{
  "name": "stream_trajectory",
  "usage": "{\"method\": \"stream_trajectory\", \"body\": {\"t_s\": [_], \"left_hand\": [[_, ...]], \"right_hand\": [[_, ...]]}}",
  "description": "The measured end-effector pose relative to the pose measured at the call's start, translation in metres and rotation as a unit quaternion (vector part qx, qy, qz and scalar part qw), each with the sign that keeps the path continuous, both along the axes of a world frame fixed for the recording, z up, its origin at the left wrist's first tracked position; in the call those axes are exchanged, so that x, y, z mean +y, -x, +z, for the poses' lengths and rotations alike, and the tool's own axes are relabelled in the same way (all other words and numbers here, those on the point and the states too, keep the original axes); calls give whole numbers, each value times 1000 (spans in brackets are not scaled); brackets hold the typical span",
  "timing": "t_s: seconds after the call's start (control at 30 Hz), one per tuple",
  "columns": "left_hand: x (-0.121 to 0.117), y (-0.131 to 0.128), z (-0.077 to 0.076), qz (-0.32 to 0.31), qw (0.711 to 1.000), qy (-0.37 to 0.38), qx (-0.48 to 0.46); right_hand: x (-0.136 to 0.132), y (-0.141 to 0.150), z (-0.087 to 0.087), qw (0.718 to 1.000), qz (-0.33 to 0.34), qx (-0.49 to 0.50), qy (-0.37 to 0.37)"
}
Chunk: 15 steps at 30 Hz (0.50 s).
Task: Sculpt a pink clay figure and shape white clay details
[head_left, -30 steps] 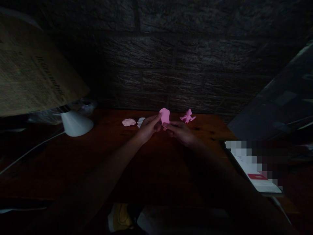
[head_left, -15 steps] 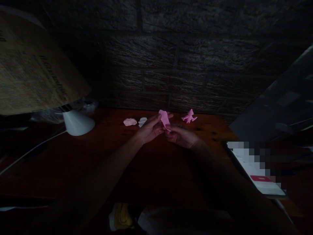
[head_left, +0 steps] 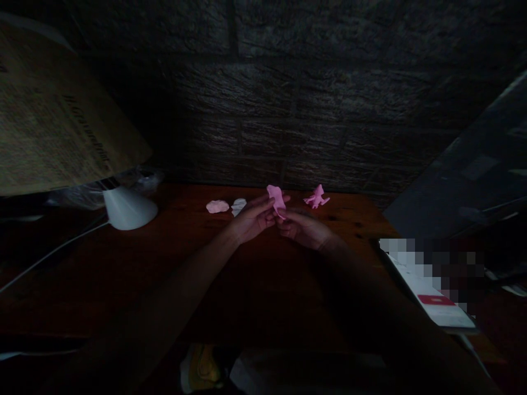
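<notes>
Between both hands, above the table, is a flattened strip of pink modelling clay. My left hand grips it from the left with the thumb across its face and the fingers behind. My right hand pinches the strip's lower end between thumb and fingers. To the right, a small pink clay figure with thin limbs stands on the table. Left of my hands lie a pale pink lump of clay and a white lump, the latter close behind my left hand.
A lamp with a newsprint shade and white base stands at the left, its cord trailing off. A lit tablet-like screen lies on the wooden table at right. A dark brick wall rises behind.
My left thumb has slid down and right across the pink strip, which bends slightly more. My right hand keeps its pinch at the lower end. The view has shifted a little.
</notes>
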<state>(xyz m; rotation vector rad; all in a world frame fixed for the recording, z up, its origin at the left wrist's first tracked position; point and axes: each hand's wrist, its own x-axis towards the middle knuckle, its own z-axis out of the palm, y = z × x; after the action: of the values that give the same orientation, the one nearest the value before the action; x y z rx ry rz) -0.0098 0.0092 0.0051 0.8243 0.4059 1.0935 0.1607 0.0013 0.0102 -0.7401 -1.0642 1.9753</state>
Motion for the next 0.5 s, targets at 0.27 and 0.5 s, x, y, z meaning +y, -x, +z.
{"method": "stream_trajectory", "body": {"t_s": [0.27,0.5], "left_hand": [[-3,-1,4,16,1000,11,2],[-2,-2,5,45,999,28,5]], "right_hand": [[2,-1,-3,1000,12,-7,-17],[2,0,-2,999,-9,-23,-21]]}}
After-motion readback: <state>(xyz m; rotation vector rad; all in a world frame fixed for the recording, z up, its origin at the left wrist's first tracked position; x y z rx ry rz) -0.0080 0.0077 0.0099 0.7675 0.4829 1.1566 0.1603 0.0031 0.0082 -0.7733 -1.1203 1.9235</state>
